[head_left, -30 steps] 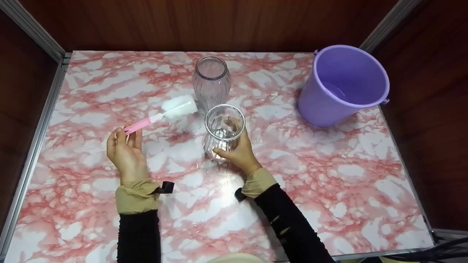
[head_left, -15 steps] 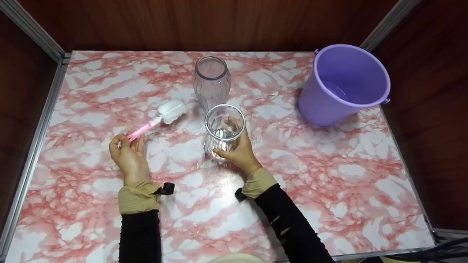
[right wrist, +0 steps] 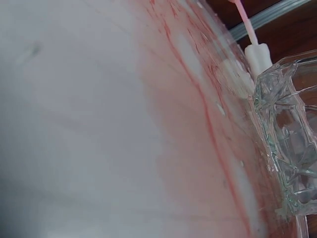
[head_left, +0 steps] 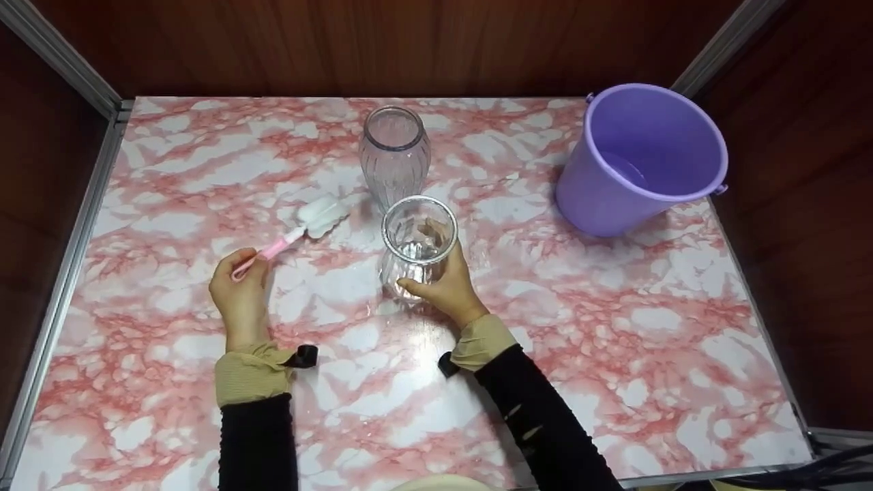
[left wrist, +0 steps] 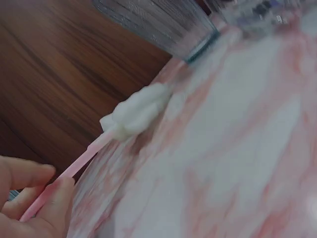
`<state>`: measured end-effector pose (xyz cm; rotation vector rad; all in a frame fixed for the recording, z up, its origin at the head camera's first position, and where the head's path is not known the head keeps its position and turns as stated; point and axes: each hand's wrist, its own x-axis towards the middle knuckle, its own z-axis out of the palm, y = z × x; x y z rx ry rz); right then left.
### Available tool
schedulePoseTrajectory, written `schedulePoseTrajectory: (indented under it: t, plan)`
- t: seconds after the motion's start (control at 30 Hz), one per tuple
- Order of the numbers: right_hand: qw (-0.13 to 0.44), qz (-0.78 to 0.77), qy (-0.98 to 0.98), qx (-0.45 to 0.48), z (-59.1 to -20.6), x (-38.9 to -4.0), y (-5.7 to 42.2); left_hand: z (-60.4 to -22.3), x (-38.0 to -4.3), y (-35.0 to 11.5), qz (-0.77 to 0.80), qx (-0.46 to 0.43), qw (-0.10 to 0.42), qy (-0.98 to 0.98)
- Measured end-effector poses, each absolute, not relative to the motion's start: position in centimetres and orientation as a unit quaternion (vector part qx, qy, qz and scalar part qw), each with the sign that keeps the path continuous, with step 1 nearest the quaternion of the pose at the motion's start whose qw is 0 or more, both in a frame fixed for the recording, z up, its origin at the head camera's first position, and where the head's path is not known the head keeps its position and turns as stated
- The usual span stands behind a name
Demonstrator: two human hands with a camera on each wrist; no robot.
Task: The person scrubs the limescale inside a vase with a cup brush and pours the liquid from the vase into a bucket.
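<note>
My left hand [head_left: 240, 294] pinches the pink handle of a sponge bottle brush [head_left: 322, 217] between thumb and fingers. In the left wrist view the white sponge head [left wrist: 141, 110] points away from the hand, close over the tabletop. With thumb and fingers around its side, my right hand [head_left: 451, 286] holds a clear glass vase [head_left: 409, 254] upright, its mouth facing up. Only the vase's faceted glass [right wrist: 292, 134] shows in the right wrist view; the right hand itself is out of that view. The sponge head is left of this vase, apart from it.
Behind the held vase stands a taller ribbed glass vase [head_left: 394, 164]. A purple bucket [head_left: 603, 187] with some liquid inside is at the back right. Dark wood panels [head_left: 409, 48] border the red-and-white marbled table [head_left: 614, 382]. A pale rounded rim [head_left: 443, 483] shows at the front edge.
The brush head has moved left and toward me, away from the vases. My left hand has turned over around the handle. The right hand and its vase have stayed put.
</note>
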<state>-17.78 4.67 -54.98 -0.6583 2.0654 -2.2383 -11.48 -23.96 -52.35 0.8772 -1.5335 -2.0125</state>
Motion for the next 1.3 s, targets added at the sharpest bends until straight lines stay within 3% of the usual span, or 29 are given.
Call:
schedulePoseTrajectory:
  t: [0.2, 0.37, 0.63, 1.3]
  plan:
    - [0.01, -0.725, 0.653, -0.218, -55.1, -17.8, 4.7, -52.6, -11.0, -24.6, -0.523, 0.341, 0.164, -0.763]
    - [0.013, -0.726, 0.654, -0.213, -55.2, -17.8, 4.7, -52.6, -10.7, -24.8, -0.465, 0.306, 0.135, -0.82]
    - [0.009, -0.716, 0.668, -0.204, -55.2, -17.8, 4.7, -52.6, -10.3, -24.6, -0.404, 0.251, 0.122, -0.871]
    - [0.022, -0.736, 0.644, -0.209, -55.1, -17.7, 4.6, -52.4, -10.0, -24.2, -0.383, 0.257, 0.076, -0.884]
